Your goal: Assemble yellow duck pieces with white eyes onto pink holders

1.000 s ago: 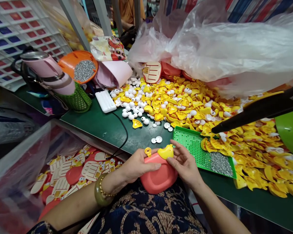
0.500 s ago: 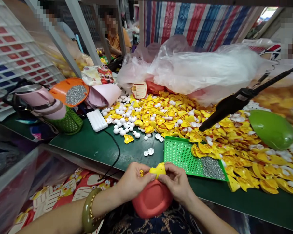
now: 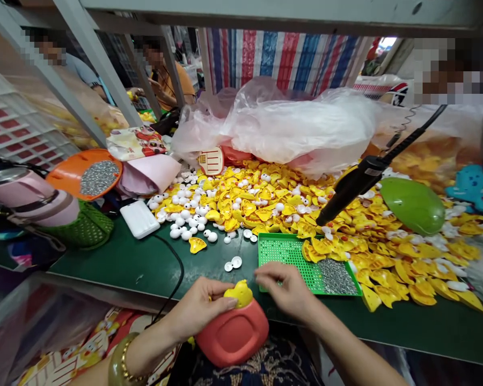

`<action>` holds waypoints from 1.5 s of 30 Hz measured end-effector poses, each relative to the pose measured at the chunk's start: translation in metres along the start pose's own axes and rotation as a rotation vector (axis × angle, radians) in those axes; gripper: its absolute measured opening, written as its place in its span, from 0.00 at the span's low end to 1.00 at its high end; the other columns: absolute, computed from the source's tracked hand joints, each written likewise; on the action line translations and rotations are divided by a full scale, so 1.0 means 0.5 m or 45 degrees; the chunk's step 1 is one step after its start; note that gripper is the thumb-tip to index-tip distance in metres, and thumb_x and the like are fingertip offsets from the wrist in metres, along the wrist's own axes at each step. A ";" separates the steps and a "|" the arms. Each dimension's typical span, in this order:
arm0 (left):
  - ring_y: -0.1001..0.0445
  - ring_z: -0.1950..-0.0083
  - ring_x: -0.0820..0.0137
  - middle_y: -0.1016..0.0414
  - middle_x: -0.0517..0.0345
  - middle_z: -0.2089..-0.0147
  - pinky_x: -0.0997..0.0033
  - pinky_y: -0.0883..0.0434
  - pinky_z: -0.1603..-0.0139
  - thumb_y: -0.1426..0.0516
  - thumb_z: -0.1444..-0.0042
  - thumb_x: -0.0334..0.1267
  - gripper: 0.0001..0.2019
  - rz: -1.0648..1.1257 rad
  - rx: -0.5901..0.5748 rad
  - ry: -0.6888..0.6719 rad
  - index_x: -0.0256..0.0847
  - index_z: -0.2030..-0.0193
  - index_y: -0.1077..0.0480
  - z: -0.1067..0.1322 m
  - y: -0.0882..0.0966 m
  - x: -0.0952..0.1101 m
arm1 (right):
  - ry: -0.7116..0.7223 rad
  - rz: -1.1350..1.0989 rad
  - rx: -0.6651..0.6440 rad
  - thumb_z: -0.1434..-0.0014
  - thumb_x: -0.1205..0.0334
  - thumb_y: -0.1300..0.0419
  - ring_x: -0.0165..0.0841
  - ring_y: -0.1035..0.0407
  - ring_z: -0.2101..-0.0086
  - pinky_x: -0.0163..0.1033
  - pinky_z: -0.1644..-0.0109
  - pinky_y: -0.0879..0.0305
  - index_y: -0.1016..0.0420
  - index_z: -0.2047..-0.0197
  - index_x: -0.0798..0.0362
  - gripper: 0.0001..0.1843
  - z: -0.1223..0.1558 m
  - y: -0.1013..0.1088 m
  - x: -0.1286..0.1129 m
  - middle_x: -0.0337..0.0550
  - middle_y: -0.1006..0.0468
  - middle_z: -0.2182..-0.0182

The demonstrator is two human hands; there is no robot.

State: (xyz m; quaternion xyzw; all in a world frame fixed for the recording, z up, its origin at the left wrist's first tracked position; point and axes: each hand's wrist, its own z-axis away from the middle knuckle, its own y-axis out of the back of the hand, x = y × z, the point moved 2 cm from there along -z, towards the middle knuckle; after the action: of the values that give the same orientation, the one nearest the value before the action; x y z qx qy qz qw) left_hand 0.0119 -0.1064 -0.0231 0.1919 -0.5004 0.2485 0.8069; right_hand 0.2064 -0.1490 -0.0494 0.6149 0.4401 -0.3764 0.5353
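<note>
My left hand [image 3: 203, 305] grips a toy at its top, thumb across a yellow plastic head piece [image 3: 240, 294]. Below the head is a rounded red body [image 3: 232, 335] with an oval recess, resting near my lap. My right hand [image 3: 284, 287] is apart from the toy, by the near left corner of a green perforated tray [image 3: 287, 257]. Its fingers are curled close together; whatever lies between them cannot be made out. Small silver screws [image 3: 336, 277] and several yellow shells lie in the tray's right part.
A heap of yellow shells [image 3: 241, 206] and white eye pieces [image 3: 185, 214] covers the table's back. A black electric screwdriver [image 3: 348, 187] hangs above it. At left are an orange dish [image 3: 60, 174] of screws, a white box [image 3: 139, 219], a cable and a pink flask [image 3: 36, 198].
My right hand has let go of the toy and moved right towards the tray. My left hand keeps its hold on the toy. The camera view has shifted.
</note>
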 end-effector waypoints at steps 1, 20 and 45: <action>0.31 0.69 0.68 0.22 0.53 0.67 0.74 0.36 0.68 0.41 0.49 0.48 0.19 0.029 0.032 0.008 0.33 0.61 0.21 0.002 0.003 -0.010 | -0.048 0.137 0.130 0.43 0.62 0.45 0.34 0.27 0.67 0.42 0.63 0.30 0.21 0.65 0.51 0.11 -0.027 0.018 0.010 0.46 0.20 0.68; 0.31 0.75 0.71 0.24 0.52 0.74 0.74 0.37 0.72 0.34 0.59 0.51 0.22 0.456 0.287 0.164 0.30 0.69 0.23 0.011 0.054 -0.062 | -0.344 1.099 0.597 0.38 0.69 0.58 0.48 0.35 0.49 0.50 0.49 0.39 0.36 0.43 0.69 0.24 -0.277 0.086 0.066 0.68 0.30 0.50; 0.23 0.57 0.60 0.24 0.35 0.55 0.61 0.23 0.57 0.47 0.40 0.30 0.25 -1.400 0.421 -1.204 0.24 0.37 0.46 0.094 -0.016 0.050 | -0.054 -0.553 -0.299 0.44 0.58 0.39 0.32 0.27 0.61 0.40 0.57 0.27 0.26 0.55 0.46 0.12 -0.001 0.003 -0.070 0.41 0.21 0.59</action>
State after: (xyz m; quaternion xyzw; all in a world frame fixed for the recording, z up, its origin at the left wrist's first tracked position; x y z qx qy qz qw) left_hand -0.0075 -0.1339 0.0190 0.6201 -0.5821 -0.2280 0.4740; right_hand 0.1962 -0.1536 -0.0160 0.4313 0.5913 -0.4416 0.5190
